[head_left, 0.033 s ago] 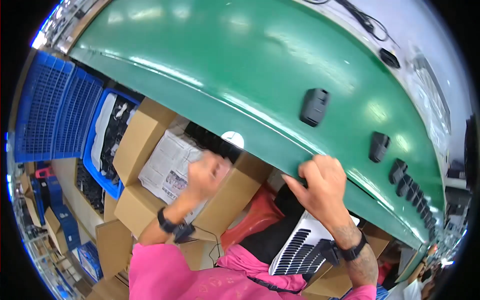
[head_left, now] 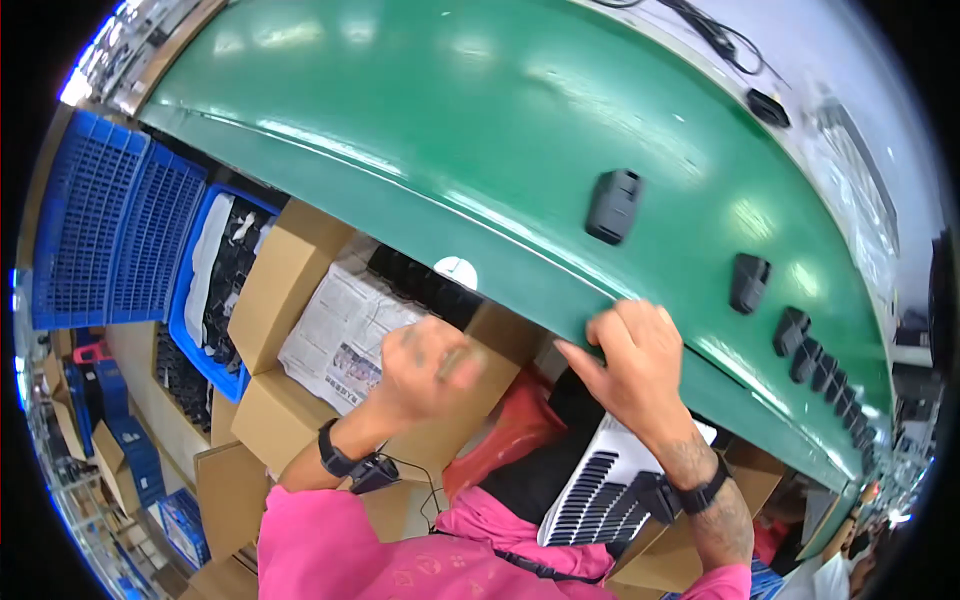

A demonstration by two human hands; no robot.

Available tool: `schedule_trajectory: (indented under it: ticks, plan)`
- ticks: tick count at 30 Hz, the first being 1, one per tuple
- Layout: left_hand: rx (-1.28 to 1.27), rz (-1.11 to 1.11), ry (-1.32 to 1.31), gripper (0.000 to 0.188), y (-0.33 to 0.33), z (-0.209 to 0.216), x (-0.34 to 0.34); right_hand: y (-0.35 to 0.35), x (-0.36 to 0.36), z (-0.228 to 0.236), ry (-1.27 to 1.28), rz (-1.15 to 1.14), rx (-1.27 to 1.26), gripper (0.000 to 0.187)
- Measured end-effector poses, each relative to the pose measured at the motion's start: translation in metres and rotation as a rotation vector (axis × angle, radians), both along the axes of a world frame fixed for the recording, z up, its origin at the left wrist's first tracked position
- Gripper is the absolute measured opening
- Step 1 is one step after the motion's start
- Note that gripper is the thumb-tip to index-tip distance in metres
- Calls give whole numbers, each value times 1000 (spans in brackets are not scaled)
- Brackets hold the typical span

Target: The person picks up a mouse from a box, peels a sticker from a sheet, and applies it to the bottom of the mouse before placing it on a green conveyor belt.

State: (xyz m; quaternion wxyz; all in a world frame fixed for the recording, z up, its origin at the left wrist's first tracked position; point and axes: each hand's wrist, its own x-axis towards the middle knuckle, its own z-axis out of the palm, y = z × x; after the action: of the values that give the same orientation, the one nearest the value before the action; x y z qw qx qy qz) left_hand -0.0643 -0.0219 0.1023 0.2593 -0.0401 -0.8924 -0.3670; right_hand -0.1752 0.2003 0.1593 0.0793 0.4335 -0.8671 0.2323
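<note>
My left hand [head_left: 425, 372], blurred by motion, hovers over the right side of an open cardboard box [head_left: 285, 255]. Its fingers are curled together, and whatever they may hold cannot be made out. Inside the box, printed newspaper [head_left: 345, 325] lies beside dark parts [head_left: 425, 288]. My right hand [head_left: 640, 360] is at the near edge of the green work surface [head_left: 420, 110], fingers bent and thumb held apart, with nothing visible in it. Beyond it stands a dark grey plastic device [head_left: 614, 206], apart from the hand. A white slotted panel [head_left: 595, 485] sits below my right wrist.
Several similar dark devices [head_left: 750, 283] form a curving row to the right. Blue crates [head_left: 90, 220] stand at the left, near a blue bin [head_left: 185, 335] of black parts. A red stool [head_left: 515, 430] is below the surface; cables [head_left: 715, 35] lie along the far edge.
My left hand has moved slightly right and down, away from the newspaper. The right hand stays at the edge. The devices on the green surface appear shifted slightly left in view.
</note>
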Motion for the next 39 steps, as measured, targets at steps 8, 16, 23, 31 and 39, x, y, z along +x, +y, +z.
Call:
schedule_trajectory:
  ticks: [8,16,23,31,39]
  plan:
    - [-524,165,-57,67,58,77,-163,60,28,36,-209,-204,-496,9]
    - [75,-211,-428,43,75,104,-156,174,165,-11,-318,-838,-348,13]
    - [1203,-649,-840,58,171,77,-10,171,179,-33,-299,-901,-261,36]
    - [1333,-703,-811,67,201,29,31,165,177,-31,-307,-974,-252,26]
    - [1196,-666,-806,46,203,27,36,172,175,-25,-294,-956,-260,8]
